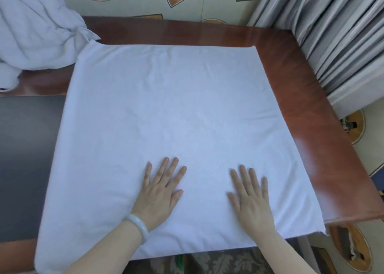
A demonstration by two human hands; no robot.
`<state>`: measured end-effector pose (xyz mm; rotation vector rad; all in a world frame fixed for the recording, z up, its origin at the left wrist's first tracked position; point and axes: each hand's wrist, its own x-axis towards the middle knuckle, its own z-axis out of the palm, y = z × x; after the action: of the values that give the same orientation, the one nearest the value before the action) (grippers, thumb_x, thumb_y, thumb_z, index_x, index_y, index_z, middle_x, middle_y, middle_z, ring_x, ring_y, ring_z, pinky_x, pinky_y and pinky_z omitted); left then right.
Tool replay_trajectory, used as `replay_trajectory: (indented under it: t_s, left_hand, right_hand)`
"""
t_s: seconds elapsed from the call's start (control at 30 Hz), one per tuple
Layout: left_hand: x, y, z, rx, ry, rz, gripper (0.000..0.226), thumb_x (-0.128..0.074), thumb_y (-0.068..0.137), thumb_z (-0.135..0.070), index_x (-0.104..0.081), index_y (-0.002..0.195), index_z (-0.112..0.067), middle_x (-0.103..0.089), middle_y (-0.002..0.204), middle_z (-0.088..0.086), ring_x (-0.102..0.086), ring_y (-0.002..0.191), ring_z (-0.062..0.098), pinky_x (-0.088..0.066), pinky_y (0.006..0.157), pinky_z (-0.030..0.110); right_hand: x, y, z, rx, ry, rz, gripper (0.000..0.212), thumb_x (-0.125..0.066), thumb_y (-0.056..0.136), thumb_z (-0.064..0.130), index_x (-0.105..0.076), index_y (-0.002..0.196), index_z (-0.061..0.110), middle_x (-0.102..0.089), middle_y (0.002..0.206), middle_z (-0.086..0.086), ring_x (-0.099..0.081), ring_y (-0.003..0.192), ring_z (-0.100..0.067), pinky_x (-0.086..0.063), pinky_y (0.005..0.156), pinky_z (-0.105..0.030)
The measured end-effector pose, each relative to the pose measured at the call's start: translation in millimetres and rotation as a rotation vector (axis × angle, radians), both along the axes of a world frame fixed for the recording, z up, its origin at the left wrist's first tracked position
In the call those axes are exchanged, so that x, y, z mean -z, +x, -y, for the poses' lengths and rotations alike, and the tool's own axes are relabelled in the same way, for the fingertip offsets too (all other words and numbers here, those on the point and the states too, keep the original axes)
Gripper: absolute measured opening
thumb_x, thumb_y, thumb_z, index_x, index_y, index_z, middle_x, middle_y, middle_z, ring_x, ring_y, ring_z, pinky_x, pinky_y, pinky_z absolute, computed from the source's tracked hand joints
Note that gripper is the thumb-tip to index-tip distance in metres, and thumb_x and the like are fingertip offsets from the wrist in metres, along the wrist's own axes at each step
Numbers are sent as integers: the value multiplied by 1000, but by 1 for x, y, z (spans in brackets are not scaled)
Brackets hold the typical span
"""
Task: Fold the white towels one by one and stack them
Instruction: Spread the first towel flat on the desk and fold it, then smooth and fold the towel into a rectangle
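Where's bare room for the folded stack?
Free: table strip between spread towel and curtain; far strip along the wall; grey surface left of the towel. Crowded: towel pile in far-left corner; left hand and right hand flat on the towel.

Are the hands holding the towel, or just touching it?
Nothing is held. The left hand and right hand lie flat, fingers straight, pressing on the towel near its front edge.

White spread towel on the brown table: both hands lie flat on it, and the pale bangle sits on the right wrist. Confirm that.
Wrong wrist: the head view shows the pale bangle on the left wrist. The left hand and right hand do lie flat on the white spread towel on the brown table.
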<state>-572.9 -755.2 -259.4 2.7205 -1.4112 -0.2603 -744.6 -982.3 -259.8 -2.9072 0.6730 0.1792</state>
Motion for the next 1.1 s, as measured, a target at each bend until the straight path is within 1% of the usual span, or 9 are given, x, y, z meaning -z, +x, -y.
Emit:
replay_trajectory:
  t_s: [0.2,0.43,0.53,0.63,0.7,0.8,0.87,0.97,1.1]
  left_hand:
    - [-5,-23,-47,-213,82,-33,59,-13,103,-46,-25,155,-20,-13,164,6,-13,151,27,-23,115,60]
    - [-22,-62,-51,-289,139,-104,61,-22,99,-49,-32,153,-21,-21,162,7,-21,149,30,-18,114,54]
    - [-29,-71,-53,-292,153,-170,63,-22,96,-46,-28,154,-23,-15,163,6,-14,150,30,-10,116,52]
    - [-32,-74,-50,-303,83,-217,59,-22,102,-44,-6,157,-29,9,164,-2,12,151,22,8,122,44]
    - [-38,-82,-51,-378,-138,-379,51,-38,104,-34,-27,153,-28,-13,162,-8,-6,150,9,-7,122,26]
    - [-58,-107,-56,-723,-557,-781,21,-54,99,-18,-66,113,-28,-61,119,-18,-51,110,-9,-38,89,4]
    - [-61,-123,-60,-1039,-710,-1171,14,-57,97,-12,-71,98,-14,-72,97,-2,-65,92,7,-50,77,14]
    - [-57,-133,-69,-1409,-848,-1645,17,-60,96,-10,-66,99,6,-68,96,19,-66,91,25,-55,79,31]
    - [-55,-124,-75,-1590,-1036,-1874,27,-65,93,-11,-61,109,10,-65,106,20,-61,103,31,-51,95,43]
  right_hand:
    - [-9,0,-20,57,89,36,66,-22,100,46,-27,154,8,-23,161,-11,-19,150,-28,-16,119,-53]
    - [-21,8,-70,-24,241,46,56,-38,103,30,-25,155,12,-14,163,-8,-6,151,-23,2,123,-45]
    - [-39,1,-90,34,504,134,48,-49,101,24,-41,148,19,-28,157,7,-23,147,-12,-13,122,-29]
    - [-63,-7,-124,477,1143,198,22,-57,97,16,-70,112,25,-66,125,13,-61,113,-8,-49,91,-18]
    - [-63,-14,-139,938,1574,178,14,-62,94,12,-73,100,6,-74,104,-13,-72,94,-26,-57,71,-28]
    - [-48,-33,-155,1441,1912,158,39,-67,92,14,-57,113,-16,-62,113,-32,-62,108,-42,-55,75,-45]
    - [-44,-37,-163,1538,2054,242,46,-67,91,16,-51,122,-14,-57,122,-32,-55,119,-43,-51,87,-49]
    - [-45,-29,-173,1582,2186,427,41,-64,92,10,-53,124,-11,-59,122,-32,-59,114,-43,-53,86,-50]
    - [-53,-16,-179,1553,2068,493,30,-65,91,7,-60,119,-2,-67,107,-20,-64,101,-31,-57,70,-40]
